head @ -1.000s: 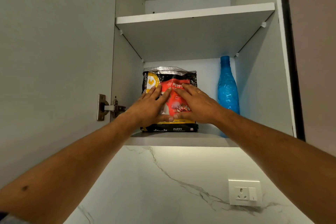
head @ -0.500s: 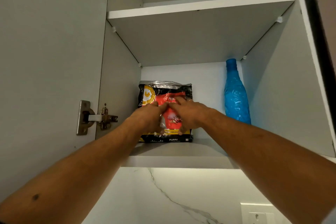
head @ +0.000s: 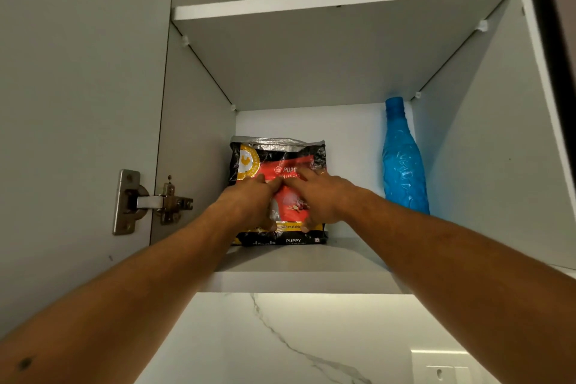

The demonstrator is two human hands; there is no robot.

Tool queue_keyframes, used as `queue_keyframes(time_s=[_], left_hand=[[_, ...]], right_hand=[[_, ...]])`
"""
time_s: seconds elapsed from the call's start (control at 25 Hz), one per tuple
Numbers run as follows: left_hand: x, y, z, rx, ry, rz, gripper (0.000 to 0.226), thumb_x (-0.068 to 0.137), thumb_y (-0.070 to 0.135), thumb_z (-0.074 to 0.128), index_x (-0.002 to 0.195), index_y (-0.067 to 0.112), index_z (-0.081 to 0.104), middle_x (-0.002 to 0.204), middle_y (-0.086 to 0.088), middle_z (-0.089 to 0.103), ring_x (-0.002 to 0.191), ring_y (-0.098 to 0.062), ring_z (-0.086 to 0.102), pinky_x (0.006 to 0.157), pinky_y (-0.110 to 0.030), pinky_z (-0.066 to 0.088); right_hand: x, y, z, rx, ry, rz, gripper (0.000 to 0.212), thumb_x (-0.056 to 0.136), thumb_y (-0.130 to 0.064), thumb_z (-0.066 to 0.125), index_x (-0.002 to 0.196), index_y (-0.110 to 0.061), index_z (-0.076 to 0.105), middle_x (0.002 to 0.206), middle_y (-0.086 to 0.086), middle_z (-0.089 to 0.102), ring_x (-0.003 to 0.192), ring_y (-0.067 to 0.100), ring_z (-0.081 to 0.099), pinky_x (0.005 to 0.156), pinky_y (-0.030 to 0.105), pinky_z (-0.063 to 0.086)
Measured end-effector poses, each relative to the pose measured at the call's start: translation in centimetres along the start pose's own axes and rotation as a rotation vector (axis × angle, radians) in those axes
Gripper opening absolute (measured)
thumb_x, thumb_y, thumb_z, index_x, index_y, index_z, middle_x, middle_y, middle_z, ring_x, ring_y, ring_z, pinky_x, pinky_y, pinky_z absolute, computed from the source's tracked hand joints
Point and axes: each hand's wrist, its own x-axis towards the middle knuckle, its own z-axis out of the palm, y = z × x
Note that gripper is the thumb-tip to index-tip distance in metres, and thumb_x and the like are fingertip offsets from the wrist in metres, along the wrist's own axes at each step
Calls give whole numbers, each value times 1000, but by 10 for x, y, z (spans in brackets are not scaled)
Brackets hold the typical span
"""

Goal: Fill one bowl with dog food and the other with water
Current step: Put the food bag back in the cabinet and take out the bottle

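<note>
Left hand [head: 249,206] and right hand [head: 318,199] lie flat on the dog food bag [head: 277,159], fingers extended, nothing gripped; the bag stands on the lower shelf [head: 311,262]. Soft, crinkly foil, probably slippery: grasp both side edges, support the base

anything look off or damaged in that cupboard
Nothing stands out. The dog food bag stands upright on the lower shelf with both hands on its front, its silver top folded over and a bit crumpled. The blue bottle stands upright to its right. No spill shows.
</note>
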Motion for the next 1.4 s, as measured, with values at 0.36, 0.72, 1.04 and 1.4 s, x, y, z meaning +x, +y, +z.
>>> queue_keyframes(time_s=[0.36,0.72,1.04,1.4], left_hand=[[-38,1,-57,-187,294,-88,93,85,57,69,159,37,16,152,-3,50,127,-30,58,98,-49,53],[0,76,-133,-283,571,31,83,94,67,45,160,28,12,145,-12,57,121,-35,62,94,-50,54],[72,166,-111,-706,395,16,96,87,72,53,159,19,19,154,-16,47,135,-36,52,104,-49,47],[145,224,-60,-1024,156,-158,86,83,57,73,144,11,34,142,-14,52,123,-32,58,97,-40,50]], right_hand=[[-50,15,-38,433,311,191,98,78,-48,79,155,-27,23,155,7,36,139,32,41,108,51,44],[-80,61,-58,810,617,708,92,85,-49,72,155,-16,23,153,13,40,136,36,46,107,48,46],[-85,97,-8,1146,540,984,91,75,-45,83,144,-15,31,133,14,54,113,34,60,92,48,55],[-69,117,22,1077,412,938,88,77,-48,81,143,-17,32,134,13,54,118,34,58,101,52,50]])
